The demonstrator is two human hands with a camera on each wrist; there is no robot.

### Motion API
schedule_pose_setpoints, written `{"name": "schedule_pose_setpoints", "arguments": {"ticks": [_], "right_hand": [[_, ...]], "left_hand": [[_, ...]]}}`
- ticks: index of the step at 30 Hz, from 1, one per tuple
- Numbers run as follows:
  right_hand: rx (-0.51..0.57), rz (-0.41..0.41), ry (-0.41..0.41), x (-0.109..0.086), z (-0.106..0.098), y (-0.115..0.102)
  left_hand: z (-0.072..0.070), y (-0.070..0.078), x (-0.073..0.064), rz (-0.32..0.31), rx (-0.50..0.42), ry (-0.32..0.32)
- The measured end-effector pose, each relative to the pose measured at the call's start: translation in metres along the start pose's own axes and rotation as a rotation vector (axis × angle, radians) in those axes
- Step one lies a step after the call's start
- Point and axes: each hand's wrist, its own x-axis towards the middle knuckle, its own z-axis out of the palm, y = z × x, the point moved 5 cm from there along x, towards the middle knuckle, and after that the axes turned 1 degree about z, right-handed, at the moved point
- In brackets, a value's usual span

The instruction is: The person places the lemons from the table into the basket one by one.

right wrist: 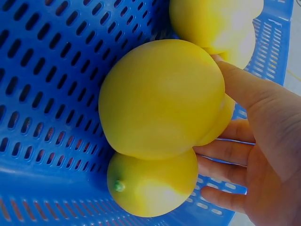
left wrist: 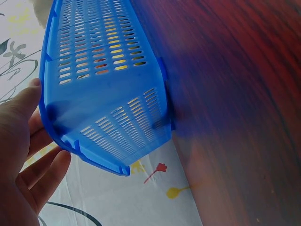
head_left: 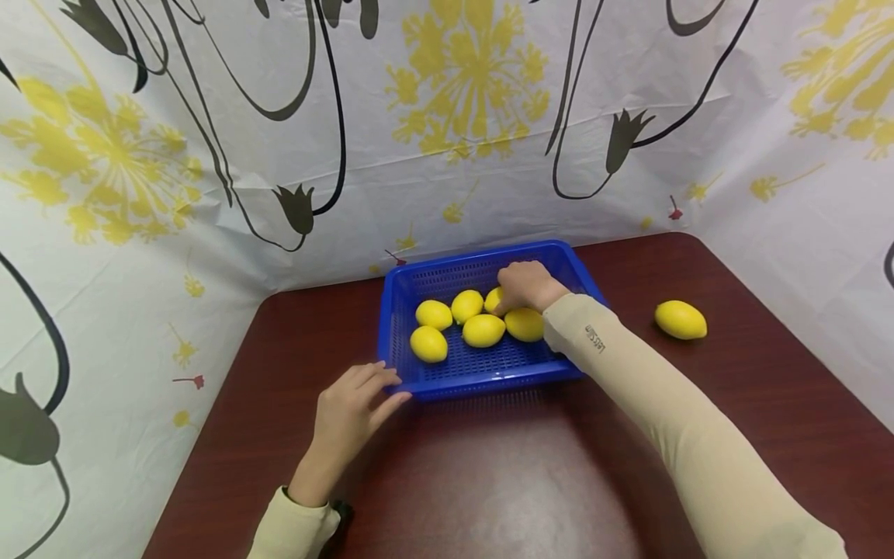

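Note:
A blue plastic basket (head_left: pixel 482 382) with slotted walls stands at the back of the table and holds several yellow lemons (head_left: pixel 483 331). My right hand (head_left: pixel 525 286) reaches down into its right half and grips a lemon (head_left: pixel 493 300), partly hidden under the fingers. In the right wrist view, thumb and fingers lie either side of that lemon (right wrist: pixel 218 125), behind a nearer lemon (right wrist: pixel 160 99). At the front left corner, my left hand (head_left: pixel 356 404) holds the basket rim. The left wrist view shows the thumb and fingertips (left wrist: pixel 60 160) at this rim.
One more lemon (head_left: pixel 680 320) lies on the dark red-brown table (head_left: pixel 489 481), to the right of the basket. A white cloth (head_left: pixel 447 202) with yellow and grey flower prints hangs behind the table and along both sides.

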Motion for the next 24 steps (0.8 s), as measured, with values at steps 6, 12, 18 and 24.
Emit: {"name": "schedule_pose_setpoints", "arguments": {"ticks": [6, 12, 18, 24], "right_hand": [[0.015, 0.004, -0.012, -0.004, -0.004, 0.000], [0.004, 0.001, -0.034, -0.007, -0.014, 0.000], [0.010, -0.019, -0.067, -0.011, -0.029, 0.000], [0.049, -0.018, -0.091, -0.019, -0.050, 0.003]], "left_hand": [[0.000, 0.000, 0.000, -0.009, -0.008, -0.008], [0.000, 0.000, 0.000, -0.007, -0.006, -0.008], [-0.001, 0.001, 0.001, -0.001, 0.007, -0.007], [-0.001, 0.000, 0.000, 0.005, 0.001, 0.004]]}}
